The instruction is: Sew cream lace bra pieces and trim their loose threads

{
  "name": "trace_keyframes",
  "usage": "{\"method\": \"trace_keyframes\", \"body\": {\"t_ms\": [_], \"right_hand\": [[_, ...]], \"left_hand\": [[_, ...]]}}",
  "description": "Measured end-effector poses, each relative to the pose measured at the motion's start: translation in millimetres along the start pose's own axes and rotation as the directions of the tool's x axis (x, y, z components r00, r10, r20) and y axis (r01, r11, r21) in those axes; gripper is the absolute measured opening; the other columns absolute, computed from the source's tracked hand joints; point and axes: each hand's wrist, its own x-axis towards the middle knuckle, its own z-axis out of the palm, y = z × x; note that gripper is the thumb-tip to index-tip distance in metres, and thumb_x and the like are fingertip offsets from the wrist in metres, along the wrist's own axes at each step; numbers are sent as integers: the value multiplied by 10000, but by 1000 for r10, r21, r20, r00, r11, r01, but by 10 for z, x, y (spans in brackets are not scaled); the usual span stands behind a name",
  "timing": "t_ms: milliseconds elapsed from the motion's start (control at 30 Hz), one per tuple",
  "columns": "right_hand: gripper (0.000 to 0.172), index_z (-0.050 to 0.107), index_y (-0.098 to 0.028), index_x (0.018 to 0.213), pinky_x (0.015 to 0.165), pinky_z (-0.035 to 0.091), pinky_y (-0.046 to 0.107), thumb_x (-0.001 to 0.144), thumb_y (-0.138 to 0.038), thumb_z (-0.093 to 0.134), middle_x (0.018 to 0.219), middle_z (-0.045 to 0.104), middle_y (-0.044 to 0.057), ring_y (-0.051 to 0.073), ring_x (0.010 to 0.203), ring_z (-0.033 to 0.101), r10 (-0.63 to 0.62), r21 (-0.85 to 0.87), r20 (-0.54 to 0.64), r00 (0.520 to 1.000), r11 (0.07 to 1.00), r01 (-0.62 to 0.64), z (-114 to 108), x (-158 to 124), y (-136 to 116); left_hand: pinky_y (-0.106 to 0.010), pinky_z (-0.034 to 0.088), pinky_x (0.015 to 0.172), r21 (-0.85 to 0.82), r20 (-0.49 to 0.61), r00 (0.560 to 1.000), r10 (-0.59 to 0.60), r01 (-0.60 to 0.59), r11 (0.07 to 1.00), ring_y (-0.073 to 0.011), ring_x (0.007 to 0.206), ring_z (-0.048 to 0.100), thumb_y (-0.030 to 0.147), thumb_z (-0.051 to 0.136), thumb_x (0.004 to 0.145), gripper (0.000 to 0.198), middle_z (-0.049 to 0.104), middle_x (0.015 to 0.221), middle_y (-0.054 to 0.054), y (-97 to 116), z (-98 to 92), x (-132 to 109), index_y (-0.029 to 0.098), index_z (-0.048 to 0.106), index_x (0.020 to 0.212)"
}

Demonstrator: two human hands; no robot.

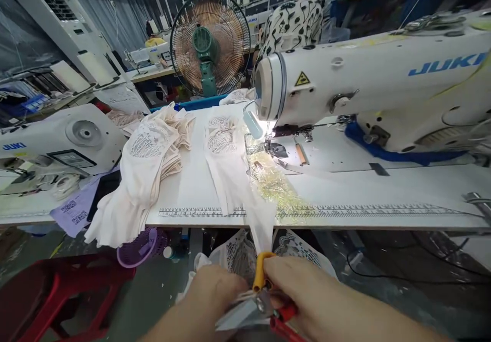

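Observation:
My right hand (297,283) grips scissors (262,301) with one yellow and one red handle, their blades pointing down and left. Close by on the left, my left hand (215,291) is closed, its fingertips turned inward beside the blades. White fabric (196,268) shows around it, though its fingers hide the exact grip. A sheer white strip (261,224) hangs over the table edge to the hands, running from a white lace-trimmed garment piece (226,150) on the table. More lace (240,250) lies below the edge, behind the hands.
A sewing machine (326,81) stands right, its lamp lit, an orange-handled tool (300,153) on its bed. Stacked lace pieces (148,158) lie left, near a second machine (76,137). A fan (209,45) stands behind; a purple basket (143,250) and red stool (65,296) are below.

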Motion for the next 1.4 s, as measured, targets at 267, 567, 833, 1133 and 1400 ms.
{"method": "trace_keyframes", "body": {"t_ms": [267, 567, 833, 1133, 1400], "right_hand": [[215, 332, -231, 646, 523, 312, 241, 722, -84, 469, 644, 457, -29, 125, 570, 401, 165, -30, 120, 979, 986, -162, -404, -190, 261], [278, 275, -224, 630, 470, 263, 217, 785, -274, 500, 602, 383, -48, 100, 528, 327, 278, -58, 144, 950, 960, -272, -449, 3, 467], [241, 300, -219, 634, 473, 278, 219, 761, -190, 503, 622, 420, -38, 108, 540, 373, 257, -105, 225, 940, 965, -239, -460, 66, 378], [257, 335, -215, 644, 461, 281, 220, 749, -302, 553, 628, 450, -35, 109, 543, 392, 258, -98, 241, 936, 966, -241, -584, 111, 374], [208, 361, -211, 667, 450, 294, 216, 757, -274, 538, 643, 511, -23, 108, 537, 446, 208, -36, 241, 948, 978, -205, -587, 146, 361]], "left_hand": [[-192, 372, 510, -409, 356, 922, -155, 303, 861, -111, 556, 501, 275, 468, 861, 229, 561, 616, -19, -223, -641, -279, 139, 593, 726], [-228, 386, 561, -445, 639, 742, -203, 572, 689, -126, 594, 484, 408, 501, 846, 329, 519, 662, -19, -755, -466, -223, 135, 573, 677], [-289, 443, 794, -226, 328, 938, -109, 190, 956, -184, 915, 566, 256, 469, 873, 225, 608, 1022, -74, -351, -113, 258, 178, 523, 1078], [-244, 444, 686, -638, 88, 991, -102, 135, 758, -144, 764, 573, 196, 524, 845, 73, 628, 837, -53, -88, 183, 557, 156, 575, 811], [-253, 416, 683, -816, 348, 873, -341, 461, 348, -141, 719, 536, 345, 676, 746, 218, 599, 713, -23, -82, 186, 588, 139, 610, 728]]}}
